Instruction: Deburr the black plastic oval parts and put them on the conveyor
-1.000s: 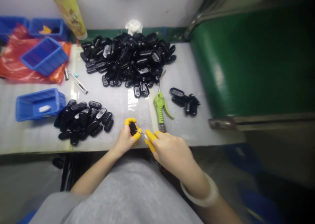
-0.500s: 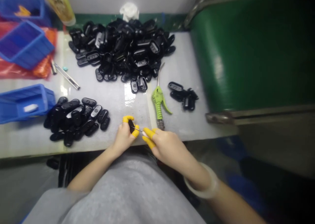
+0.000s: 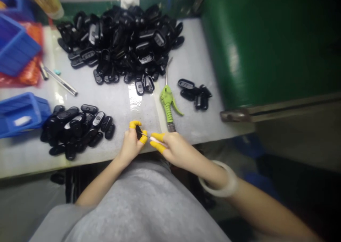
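My left hand (image 3: 130,145) pinches a small black oval plastic part (image 3: 139,132) between yellow finger cots. My right hand (image 3: 173,149), also wearing yellow cots, grips a thin metal pick (image 3: 144,135) with a pale handle, and its tip meets the black part. Just above my hands lies a loose pile of similar black parts (image 3: 77,130). A much larger heap (image 3: 117,47) spreads across the table behind. A green air blow gun (image 3: 167,103) rests just beyond my right hand, beside a small cluster of black parts (image 3: 194,94).
A blue plastic crate (image 3: 22,114) stands at the left table edge, with another blue crate (image 3: 16,45) on red-orange plastic behind it. A slim metal tool (image 3: 60,80) lies nearby. A green padded wall (image 3: 266,47) rises along the right side.
The whole scene has shifted up and left in view as my head moved. My hands stay close together, still holding the black part and the pick.
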`<state>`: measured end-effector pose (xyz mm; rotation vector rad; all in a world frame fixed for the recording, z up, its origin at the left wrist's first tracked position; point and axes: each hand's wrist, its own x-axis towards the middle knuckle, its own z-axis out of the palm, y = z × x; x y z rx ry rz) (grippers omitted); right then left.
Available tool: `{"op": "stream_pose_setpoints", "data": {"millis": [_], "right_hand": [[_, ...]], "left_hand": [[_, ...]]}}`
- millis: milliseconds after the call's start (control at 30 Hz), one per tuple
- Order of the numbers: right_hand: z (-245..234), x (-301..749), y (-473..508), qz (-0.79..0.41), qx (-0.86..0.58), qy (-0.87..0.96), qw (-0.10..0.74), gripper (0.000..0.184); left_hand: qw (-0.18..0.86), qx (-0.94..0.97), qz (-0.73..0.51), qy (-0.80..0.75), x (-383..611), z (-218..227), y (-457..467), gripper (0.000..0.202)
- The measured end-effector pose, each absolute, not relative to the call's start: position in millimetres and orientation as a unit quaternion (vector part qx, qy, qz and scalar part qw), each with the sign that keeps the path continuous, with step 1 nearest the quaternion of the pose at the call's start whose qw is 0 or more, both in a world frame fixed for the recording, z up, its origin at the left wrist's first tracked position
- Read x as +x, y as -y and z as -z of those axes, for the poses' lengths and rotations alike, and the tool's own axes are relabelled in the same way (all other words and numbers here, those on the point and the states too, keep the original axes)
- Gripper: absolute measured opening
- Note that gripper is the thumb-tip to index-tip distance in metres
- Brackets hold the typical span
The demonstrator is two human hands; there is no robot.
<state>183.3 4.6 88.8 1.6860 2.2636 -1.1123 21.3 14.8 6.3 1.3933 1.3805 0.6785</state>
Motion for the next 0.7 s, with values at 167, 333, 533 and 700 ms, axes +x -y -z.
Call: {"op": "stream_pose_setpoints", "data": {"millis": [167,333,533,700], "right_hand": [[-88.2,181.1,4.9,0.202,0.540,-0.814,0.071,0.020],[-72.8,180.7,19.7,0.055,0.501,-0.864,0.022,0.034],[-57.4,195.3,24.5,0.189,0.579,-0.779,-0.147,0.036],[-55.4,225.3,5.3,0.173,0.695,-0.681,-0.154,0.036]], "left_hand": [[0.527,0.559,-0.291,-0.570,21.4,-6.8,-15.0,0.027],[0.585,0.504,-0.309,-0.556,21.3,-5.5,-14.4,0.031],[0.639,0.429,-0.334,-0.544,22.6,-7.8,-14.5,0.036],[0.671,0.398,-0.346,-0.522,22.5,-8.0,-16.6,0.039]]}}
